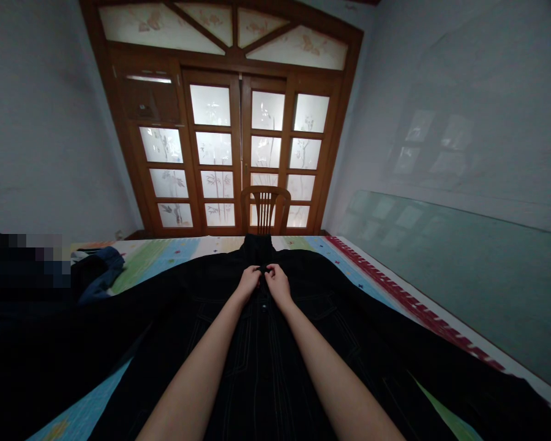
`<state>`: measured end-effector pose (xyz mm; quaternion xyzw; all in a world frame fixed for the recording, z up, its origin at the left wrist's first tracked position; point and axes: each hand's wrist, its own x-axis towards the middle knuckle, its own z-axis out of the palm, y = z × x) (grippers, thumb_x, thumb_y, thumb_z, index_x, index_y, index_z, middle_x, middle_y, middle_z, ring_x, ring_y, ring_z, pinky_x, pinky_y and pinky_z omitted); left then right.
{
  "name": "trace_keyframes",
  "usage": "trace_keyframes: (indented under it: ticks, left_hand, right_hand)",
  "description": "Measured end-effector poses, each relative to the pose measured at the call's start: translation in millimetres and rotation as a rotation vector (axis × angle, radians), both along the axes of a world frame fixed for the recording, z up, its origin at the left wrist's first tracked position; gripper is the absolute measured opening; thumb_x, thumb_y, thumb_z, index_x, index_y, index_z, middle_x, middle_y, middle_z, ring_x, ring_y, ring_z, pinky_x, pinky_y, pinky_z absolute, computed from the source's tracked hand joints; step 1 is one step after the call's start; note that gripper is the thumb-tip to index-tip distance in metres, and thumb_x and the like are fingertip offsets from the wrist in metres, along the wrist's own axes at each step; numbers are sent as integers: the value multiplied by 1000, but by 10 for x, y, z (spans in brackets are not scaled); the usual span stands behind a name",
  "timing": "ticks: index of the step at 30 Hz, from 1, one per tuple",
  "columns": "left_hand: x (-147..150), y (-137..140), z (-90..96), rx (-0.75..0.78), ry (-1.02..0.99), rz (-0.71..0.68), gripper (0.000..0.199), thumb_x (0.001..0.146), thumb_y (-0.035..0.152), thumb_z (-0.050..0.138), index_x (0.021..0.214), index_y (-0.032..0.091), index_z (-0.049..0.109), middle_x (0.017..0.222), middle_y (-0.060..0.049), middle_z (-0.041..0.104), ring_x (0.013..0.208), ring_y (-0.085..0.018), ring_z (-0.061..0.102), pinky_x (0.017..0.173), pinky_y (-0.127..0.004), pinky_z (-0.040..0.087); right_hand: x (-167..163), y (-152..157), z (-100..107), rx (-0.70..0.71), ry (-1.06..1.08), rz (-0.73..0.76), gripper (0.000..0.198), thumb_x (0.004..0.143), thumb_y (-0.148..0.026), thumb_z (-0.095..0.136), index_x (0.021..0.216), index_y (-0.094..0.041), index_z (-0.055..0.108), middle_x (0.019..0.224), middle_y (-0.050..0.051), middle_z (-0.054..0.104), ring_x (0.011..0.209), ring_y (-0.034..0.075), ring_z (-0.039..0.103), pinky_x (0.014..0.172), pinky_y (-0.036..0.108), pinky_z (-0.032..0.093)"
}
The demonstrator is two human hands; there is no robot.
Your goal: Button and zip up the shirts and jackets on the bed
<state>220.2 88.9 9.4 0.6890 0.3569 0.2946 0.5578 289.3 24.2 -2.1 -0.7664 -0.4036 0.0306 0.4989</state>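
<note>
A dark denim jacket lies spread front side up, its sleeves stretched out to both sides and its collar at the far end. My left hand pinches the front placket just below the collar. Close beside it, my right hand pinches the other edge of the same placket. The fingertips of both hands nearly meet there, and what lies right between them is too dark to make out. Below the hands, a metal button shows on the placket.
Under the jacket is a colourful striped cloth. Dark blue clothing lies in a heap at the left. A wooden chair stands beyond the far edge, before wooden glazed doors. A pale green panel runs along the right wall.
</note>
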Motion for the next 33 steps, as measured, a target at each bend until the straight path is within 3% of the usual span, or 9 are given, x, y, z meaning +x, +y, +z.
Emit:
trace_keyframes:
  ticks: [4, 8, 11, 14, 18, 24, 33]
  left_hand:
    - [2, 29, -36, 71, 103, 37, 15, 81, 22, 44, 87, 11, 53, 58, 4, 52, 44, -6, 46, 47, -21, 41]
    - [-38, 42, -40, 215, 185, 124, 21, 79, 12, 40, 94, 10, 55, 77, -4, 60, 65, -12, 56, 63, -26, 44]
    - [-79, 37, -22, 338, 248, 155, 28, 74, 6, 37, 88, 13, 60, 96, -9, 59, 90, -17, 53, 78, -26, 39]
    - [-94, 28, -17, 422, 313, 132, 34, 73, 5, 36, 94, 16, 60, 104, -8, 57, 99, -19, 49, 82, -27, 37]
    - [-60, 29, -42, 517, 389, 82, 43, 72, 1, 34, 108, 16, 53, 110, -8, 54, 103, -18, 45, 86, -27, 34]
    - [12, 29, -31, 609, 511, 60, 25, 76, 13, 42, 92, 16, 61, 106, -10, 53, 100, -22, 45, 83, -31, 34]
    - [70, 91, -4, 583, 465, 57, 13, 74, 19, 50, 82, 17, 60, 95, -7, 53, 91, -19, 49, 77, -27, 36]
  right_hand:
    - [5, -7, -4, -57, -35, -3, 20, 69, -14, 43, 86, -19, 53, 69, -2, 51, 63, 13, 51, 55, 23, 38]
    - [-26, -31, 11, -120, -108, 0, 21, 70, -15, 44, 87, -19, 55, 81, 3, 53, 72, 15, 51, 61, 25, 38]
    - [-80, -42, 23, -162, -181, 22, 22, 67, -24, 53, 89, -21, 56, 94, 7, 52, 89, 21, 46, 71, 30, 36]
    - [-127, -36, 26, -203, -216, 11, 32, 63, -26, 58, 95, -20, 56, 99, 10, 51, 96, 25, 42, 77, 35, 33]
    - [-119, -16, 31, -229, -194, -43, 31, 67, -20, 52, 97, -17, 56, 99, 12, 53, 96, 26, 43, 78, 37, 32]
    - [16, 7, 35, -202, -69, -125, 28, 73, -11, 38, 90, -18, 60, 93, 9, 59, 90, 21, 50, 73, 31, 36]
    - [113, 49, -26, -156, 68, -111, 19, 82, -28, 44, 92, -16, 55, 96, 5, 57, 86, 15, 52, 76, 35, 40]
